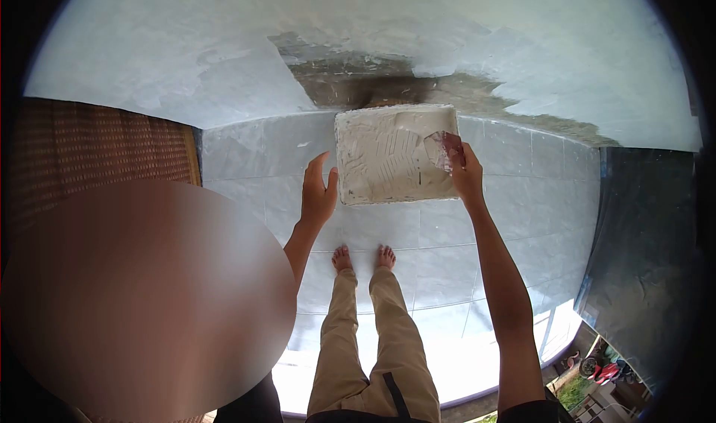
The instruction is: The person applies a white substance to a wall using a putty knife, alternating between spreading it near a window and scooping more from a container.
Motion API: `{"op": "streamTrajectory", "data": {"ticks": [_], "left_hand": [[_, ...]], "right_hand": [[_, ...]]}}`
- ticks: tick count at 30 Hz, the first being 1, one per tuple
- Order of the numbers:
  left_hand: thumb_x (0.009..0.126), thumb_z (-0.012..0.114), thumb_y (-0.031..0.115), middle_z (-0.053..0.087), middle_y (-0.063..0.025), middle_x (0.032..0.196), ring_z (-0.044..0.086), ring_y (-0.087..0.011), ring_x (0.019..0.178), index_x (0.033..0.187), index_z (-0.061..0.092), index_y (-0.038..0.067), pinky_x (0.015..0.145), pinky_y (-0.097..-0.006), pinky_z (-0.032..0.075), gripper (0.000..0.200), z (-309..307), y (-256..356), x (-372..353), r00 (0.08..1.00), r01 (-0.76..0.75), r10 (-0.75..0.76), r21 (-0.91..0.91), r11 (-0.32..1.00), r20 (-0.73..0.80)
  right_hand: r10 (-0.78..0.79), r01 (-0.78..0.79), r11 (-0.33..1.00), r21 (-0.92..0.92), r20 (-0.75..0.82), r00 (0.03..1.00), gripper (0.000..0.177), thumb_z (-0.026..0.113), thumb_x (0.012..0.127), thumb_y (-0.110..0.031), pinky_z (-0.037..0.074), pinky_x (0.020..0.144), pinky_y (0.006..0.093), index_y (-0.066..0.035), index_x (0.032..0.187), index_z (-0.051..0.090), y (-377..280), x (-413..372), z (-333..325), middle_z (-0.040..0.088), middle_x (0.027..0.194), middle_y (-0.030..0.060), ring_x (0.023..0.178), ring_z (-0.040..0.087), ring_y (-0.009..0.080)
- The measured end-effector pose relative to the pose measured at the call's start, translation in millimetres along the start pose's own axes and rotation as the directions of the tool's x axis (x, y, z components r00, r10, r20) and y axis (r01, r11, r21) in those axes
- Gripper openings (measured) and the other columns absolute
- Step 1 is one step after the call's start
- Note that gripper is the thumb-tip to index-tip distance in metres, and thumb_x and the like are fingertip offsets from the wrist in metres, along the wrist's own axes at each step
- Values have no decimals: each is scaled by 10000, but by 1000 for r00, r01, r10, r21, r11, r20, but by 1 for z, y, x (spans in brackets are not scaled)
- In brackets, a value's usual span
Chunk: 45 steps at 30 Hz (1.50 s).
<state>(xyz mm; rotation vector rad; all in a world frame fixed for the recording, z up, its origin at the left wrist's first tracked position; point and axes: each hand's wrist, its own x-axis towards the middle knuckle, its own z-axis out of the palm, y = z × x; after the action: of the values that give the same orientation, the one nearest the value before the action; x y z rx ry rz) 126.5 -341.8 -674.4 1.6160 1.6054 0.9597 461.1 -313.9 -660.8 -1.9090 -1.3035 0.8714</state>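
Note:
A square tray (pixel 340 162) coated with thick cream-coloured plaster (pixel 388 158) is in front of me, close to the wall. Score lines and ridges run through the plaster. At the tray's right side my right hand (pixel 465 173) is closed around a plaster-smeared scraper (pixel 438 152), whose blade lies against the plaster; its handle is mostly hidden by my fingers. My left hand (pixel 319 190) is beside the tray's left edge, fingers and thumb apart, holding nothing. Whatever supports the tray from below is hidden.
Ahead stands a wall (pixel 186 58) with pale coating and a darker bare patch (pixel 388 87). My bare feet (pixel 341 259) stand on grey floor tiles (pixel 522 222). A woven panel (pixel 112 143) is at left, a dark sheet (pixel 641 237) at right. A blurred oval covers the lower left.

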Motion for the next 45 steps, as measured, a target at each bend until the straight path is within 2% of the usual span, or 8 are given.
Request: {"op": "streamTrajectory", "data": {"ticks": [3,6,9,15,22,33,36,45], "left_hand": [[1003,535,167,521,-204,1382,496,-360,1290,1403,467,8,1089,-436,390,435,34,-27,-14,999,38,-38,2,999,-8],[1006,527,172,451,-217,1446,443,-373,1340,1457,394,7,1122,-449,354,499,62,-49,-20,997,71,-71,-1,997,3],[1007,539,161,412,-226,1477,387,-348,1401,1484,355,-16,1166,-430,297,540,86,-70,-24,993,108,-106,35,994,-47],[1016,510,198,302,-257,1564,303,-400,1452,1543,229,-20,1194,-463,259,636,113,-97,-28,990,136,-135,18,991,-47],[1021,506,208,263,-271,1588,274,-407,1473,1557,190,-36,1202,-460,242,669,121,-98,-31,987,160,-160,-11,987,-33],[1027,509,239,235,-273,1606,254,-402,1487,1562,162,-51,1211,-447,226,700,120,-103,-30,987,162,-162,-26,986,15],[1029,508,241,228,-273,1609,249,-399,1490,1563,161,-52,1213,-447,223,701,119,-103,-30,987,158,-158,-31,987,17],[1030,508,242,220,-277,1611,238,-394,1497,1567,150,-50,1218,-448,213,709,119,-106,-32,990,139,-138,-41,989,25]], "right_hand": [[-250,248,968,-41,-44,967,206,544,1002,-82,526,758,335,-33,1180,636,11,0,18,721,996,121,842,686,207],[-282,289,950,-121,72,957,257,539,977,-22,532,810,397,-75,1204,646,27,10,31,730,1077,135,971,689,324],[-391,419,874,-248,156,907,239,568,954,-8,526,771,426,-87,1158,663,39,16,47,731,1025,124,890,672,344],[-621,656,614,-439,244,745,316,632,813,39,483,747,393,-116,1083,689,69,4,65,732,996,45,803,633,249],[-615,710,546,-445,362,701,334,619,744,54,450,724,392,-117,1023,687,74,-32,52,712,924,22,775,589,225],[-242,593,724,-352,675,697,163,630,878,-30,512,758,486,-52,1036,664,60,-1,43,716,900,149,868,675,362],[-41,479,775,-413,723,690,210,614,911,-95,519,792,490,-88,1116,659,50,12,43,716,948,174,911,680,375],[169,319,841,-436,773,612,217,662,904,-146,513,777,452,-45,1096,680,36,43,45,725,929,179,868,689,346]]}}
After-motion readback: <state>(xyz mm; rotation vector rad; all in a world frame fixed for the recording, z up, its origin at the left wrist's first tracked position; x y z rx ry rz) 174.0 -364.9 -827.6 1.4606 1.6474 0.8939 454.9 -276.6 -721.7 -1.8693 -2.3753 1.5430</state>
